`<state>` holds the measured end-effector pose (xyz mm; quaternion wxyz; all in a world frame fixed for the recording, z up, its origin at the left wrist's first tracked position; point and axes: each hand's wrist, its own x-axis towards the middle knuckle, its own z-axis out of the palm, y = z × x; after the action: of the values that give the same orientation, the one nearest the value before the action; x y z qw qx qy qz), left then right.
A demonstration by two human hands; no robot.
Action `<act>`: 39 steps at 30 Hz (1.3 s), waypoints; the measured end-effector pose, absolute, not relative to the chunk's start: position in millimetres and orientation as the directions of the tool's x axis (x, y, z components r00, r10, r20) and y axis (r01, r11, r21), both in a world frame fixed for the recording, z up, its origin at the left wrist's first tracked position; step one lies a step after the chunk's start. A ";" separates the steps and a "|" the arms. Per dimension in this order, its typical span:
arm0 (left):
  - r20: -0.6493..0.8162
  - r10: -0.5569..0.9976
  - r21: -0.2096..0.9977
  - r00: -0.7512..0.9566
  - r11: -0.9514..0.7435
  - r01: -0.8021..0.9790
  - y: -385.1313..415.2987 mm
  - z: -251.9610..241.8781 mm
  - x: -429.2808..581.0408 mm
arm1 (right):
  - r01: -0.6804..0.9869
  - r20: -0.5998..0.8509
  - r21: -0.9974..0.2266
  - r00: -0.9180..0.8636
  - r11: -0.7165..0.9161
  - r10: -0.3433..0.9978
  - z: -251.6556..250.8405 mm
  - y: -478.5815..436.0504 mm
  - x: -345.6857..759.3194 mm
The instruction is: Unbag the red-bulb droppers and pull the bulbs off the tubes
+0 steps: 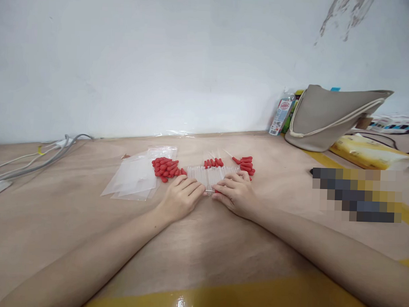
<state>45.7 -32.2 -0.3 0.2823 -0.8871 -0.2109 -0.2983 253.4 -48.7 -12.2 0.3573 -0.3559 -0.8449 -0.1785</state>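
Note:
A row of clear thin tubes point(199, 175) lies side by side on the brown-covered table. My left hand point(183, 195) is at the row's near left edge, its fingers closed on the end of a clear tube point(208, 192) lying crosswise. On the right, my right hand point(236, 192) pinches a red rubber bulb point(217, 191), mostly hidden under the fingers, at that tube's other end. A heap of loose red bulbs point(165, 168) sits left of the row. Behind it are several bulbs with thin tubes attached point(213, 163). More red bulbs point(246, 163) lie beyond my right hand.
Translucent plastic bags point(133, 175) are spread at the left, with cables point(62, 150) farther out. Against the wall stand a bottle point(281, 113) and a grey bag point(326, 117). A yellow soft pack point(368, 151) and a pixelated dark item point(357, 194) lie at the right.

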 end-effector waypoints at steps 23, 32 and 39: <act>0.642 0.238 -0.247 0.729 -0.835 0.491 -43.7 1.0 41.6 | 0.642 0.762 0.448 -0.638 0.622 0.111 -8.0 -58.2 271.0; 0.644 0.433 -0.066 0.631 -0.790 0.610 -42.1 -6.2 28.5 | 0.694 0.824 0.345 -0.546 0.632 0.151 -6.5 -49.3 296.2; 0.733 0.418 -0.034 0.537 -0.765 0.643 -20.4 -11.6 32.7 | 0.741 0.816 -0.229 -0.208 0.632 0.540 -2.1 -17.1 309.2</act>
<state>32.7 -20.4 -11.6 0.1518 -0.8633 -0.3074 -0.3703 309.2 -17.1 -2.1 0.4721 -0.4158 -0.7700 -0.1065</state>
